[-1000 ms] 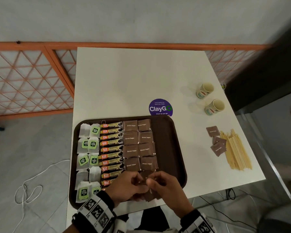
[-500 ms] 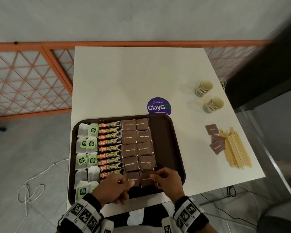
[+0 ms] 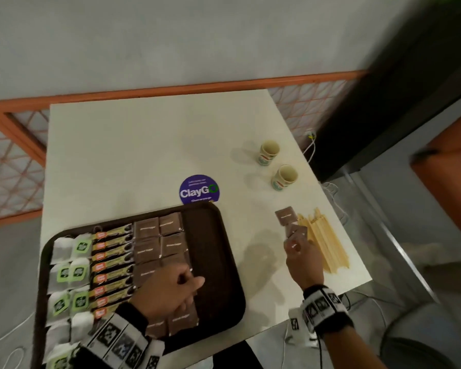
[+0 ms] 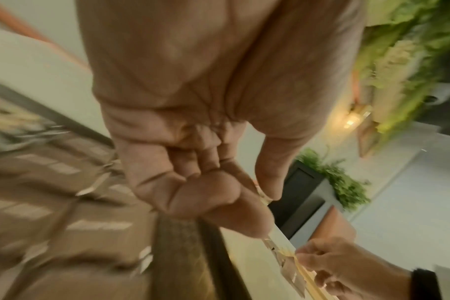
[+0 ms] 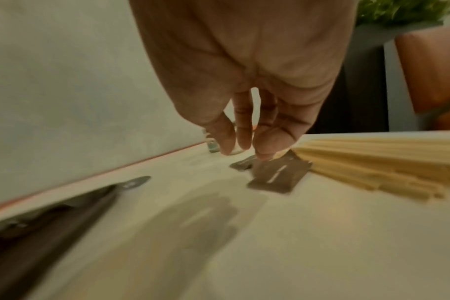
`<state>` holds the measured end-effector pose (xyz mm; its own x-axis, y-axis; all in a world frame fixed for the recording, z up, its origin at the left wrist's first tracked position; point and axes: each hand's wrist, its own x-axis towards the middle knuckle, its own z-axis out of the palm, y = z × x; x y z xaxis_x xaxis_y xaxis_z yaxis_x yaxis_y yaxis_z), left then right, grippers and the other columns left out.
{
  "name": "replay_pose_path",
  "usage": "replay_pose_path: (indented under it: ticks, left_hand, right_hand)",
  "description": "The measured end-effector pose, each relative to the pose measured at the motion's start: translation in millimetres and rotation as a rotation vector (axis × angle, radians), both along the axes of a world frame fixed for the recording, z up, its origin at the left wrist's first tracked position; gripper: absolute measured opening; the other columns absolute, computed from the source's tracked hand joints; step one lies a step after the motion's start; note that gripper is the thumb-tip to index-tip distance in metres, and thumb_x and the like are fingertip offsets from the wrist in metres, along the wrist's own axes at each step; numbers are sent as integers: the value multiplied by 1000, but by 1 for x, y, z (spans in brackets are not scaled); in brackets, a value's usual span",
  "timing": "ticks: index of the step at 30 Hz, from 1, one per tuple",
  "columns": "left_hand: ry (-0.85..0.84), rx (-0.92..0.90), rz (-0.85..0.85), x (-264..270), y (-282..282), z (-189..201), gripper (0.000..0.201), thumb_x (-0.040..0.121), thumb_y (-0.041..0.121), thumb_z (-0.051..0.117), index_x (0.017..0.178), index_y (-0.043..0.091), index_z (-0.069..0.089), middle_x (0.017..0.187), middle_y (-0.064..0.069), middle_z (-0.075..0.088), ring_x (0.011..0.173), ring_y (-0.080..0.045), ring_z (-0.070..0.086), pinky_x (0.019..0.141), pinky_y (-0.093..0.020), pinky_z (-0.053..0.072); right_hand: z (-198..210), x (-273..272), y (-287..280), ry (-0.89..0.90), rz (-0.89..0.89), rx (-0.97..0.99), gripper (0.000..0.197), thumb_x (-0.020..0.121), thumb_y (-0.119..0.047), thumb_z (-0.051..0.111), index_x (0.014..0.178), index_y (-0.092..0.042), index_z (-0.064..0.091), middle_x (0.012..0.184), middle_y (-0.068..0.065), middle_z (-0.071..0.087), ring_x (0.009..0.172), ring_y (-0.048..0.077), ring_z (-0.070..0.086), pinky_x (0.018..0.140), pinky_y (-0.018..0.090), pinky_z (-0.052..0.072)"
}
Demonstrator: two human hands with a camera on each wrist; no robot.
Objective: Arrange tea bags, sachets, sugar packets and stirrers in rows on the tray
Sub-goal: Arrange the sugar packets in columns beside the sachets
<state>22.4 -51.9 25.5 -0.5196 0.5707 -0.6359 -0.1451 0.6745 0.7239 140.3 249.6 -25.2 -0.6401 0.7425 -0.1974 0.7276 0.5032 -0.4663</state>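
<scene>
brown sugar packets [image 3: 157,233] rowed on tray [image 3: 210,235], stirrers [image 3: 328,243] beside

I see a matt, finely textured brown plastic tray [image 3: 210,235] on a smooth, slightly glossy white table [image 3: 144,145], with pale wooden stirrers [image 3: 326,243] and paper cups [image 3: 268,152].

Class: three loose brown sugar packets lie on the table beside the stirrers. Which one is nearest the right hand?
The packet closest to the person, right at the right hand's fingertips. The other two lie farther up the table, toward the cups.
</scene>
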Motion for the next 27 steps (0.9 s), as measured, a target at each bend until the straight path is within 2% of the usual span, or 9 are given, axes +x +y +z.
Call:
replay_pose_path:
  ticks: [4,7,9,12,15,17,20,22,27]
  left_hand:
    - [182,0,-112,-21,83,13,29,92,38,64,76,15,58,69,-6,73,51,-8,62,55,-24,51]
    - [258,-25,-177,-36,141,7,30,89,44,65,75,19,59,73,-1,72,60,-10,64,72,-32,57]
    - [264,-36,-195,-40,176,0,29,87,46,66,74,22,58,76,-2,71,66,-15,66,77,-36,58]
    - [215,-53,-191,-37,217,-12,26,87,42,67,76,20,58,78,-2,72,64,-17,67,70,-29,55]
    - [254,-117,-210,-37,246,-35,21,85,42,68,78,25,57,89,-2,68,82,-22,66,83,-36,55]
    - [304,-180,-210,-39,262,-48,13,87,36,65,91,28,55,100,-3,66,93,-24,64,89,-40,53]
    - [412,-225,-253,-38,288,-59,38,92,31,62,126,31,48,126,-4,53,113,-27,56,96,-43,47]
    - [476,-243,-291,-36,306,-62,54,90,37,65,138,30,42,134,-5,41,123,-29,48,99,-46,45]
    - [627,-361,-420,-34,334,-76,60,85,44,70,130,17,42,134,-10,41,123,-33,44,96,-47,43]
  right_hand:
    - [-13,-11,40,-166,132,-40,30,93,-17,57,123,-20,56,126,8,44,99,29,58,83,35,48]
    - [-24,-7,44,-196,216,11,37,95,-25,51,131,-20,49,138,7,37,110,30,54,93,41,50]
    - [-30,-4,42,-184,253,47,41,97,-26,47,137,-19,43,143,7,33,114,29,50,96,39,50]
    - [-35,1,29,-163,347,25,49,99,-25,45,147,-19,34,147,5,28,118,23,46,95,31,52]
    - [-33,9,13,-128,489,-110,51,99,-23,48,147,-22,33,144,0,28,109,15,48,93,26,53]
    - [-27,12,14,-110,461,-188,47,96,-29,52,142,-26,39,133,-2,34,103,16,51,90,28,54]
    - [-22,9,29,-169,447,-146,69,85,-42,66,144,-31,31,133,-3,31,112,19,46,81,29,56]
    - [-24,4,35,-235,541,-102,85,80,-45,71,148,-31,23,139,-4,28,118,20,38,82,31,54]
    - [-29,-11,38,-318,553,-208,48,84,-34,70,122,-18,46,114,-1,45,96,20,46,76,33,47]
